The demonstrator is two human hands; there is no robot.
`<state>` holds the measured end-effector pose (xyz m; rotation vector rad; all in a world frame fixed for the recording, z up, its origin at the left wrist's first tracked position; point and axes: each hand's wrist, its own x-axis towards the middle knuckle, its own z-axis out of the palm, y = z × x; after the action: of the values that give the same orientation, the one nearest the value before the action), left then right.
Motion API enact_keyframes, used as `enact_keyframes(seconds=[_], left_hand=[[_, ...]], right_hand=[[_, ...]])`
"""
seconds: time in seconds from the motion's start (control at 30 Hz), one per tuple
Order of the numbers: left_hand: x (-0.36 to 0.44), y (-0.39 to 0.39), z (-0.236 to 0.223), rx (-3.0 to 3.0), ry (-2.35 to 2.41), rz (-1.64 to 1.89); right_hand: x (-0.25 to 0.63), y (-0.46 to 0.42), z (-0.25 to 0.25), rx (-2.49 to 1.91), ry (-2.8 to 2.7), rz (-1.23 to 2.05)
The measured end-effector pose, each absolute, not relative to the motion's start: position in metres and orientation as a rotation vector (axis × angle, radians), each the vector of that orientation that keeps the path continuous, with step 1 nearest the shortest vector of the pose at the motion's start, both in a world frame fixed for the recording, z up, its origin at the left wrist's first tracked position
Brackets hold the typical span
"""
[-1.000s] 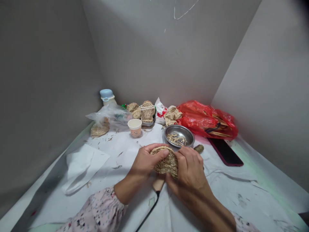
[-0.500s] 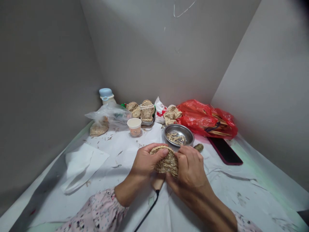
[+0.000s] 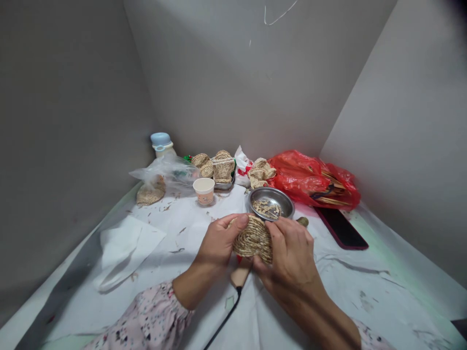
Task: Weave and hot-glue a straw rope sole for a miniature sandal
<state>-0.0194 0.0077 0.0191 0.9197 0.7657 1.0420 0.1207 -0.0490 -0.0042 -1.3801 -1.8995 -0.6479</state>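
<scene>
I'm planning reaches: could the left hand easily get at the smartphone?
Probably not easily: the left hand holds the woven straw-coloured piece, and the right hand lies between it and the smartphone.

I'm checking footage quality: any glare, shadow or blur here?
Head view: bright glints on the red bag; head view: a dark shadow band across the right forearm, the left wall darker than the right wall, strands readable on the woven piece.

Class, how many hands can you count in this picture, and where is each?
2: the left hand at the woven piece's left side, the right hand at its right.
</scene>
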Motion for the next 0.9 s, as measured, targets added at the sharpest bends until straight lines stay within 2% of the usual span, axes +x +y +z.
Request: enact_keyframes(seconds=[0.9], left_hand=[[-0.0247, 0.0112, 0.0142, 0.936, 0.788, 1.06]], right_hand=[[0.1301, -0.0455, -0.0019, -1.441, -1.828, -0.645]])
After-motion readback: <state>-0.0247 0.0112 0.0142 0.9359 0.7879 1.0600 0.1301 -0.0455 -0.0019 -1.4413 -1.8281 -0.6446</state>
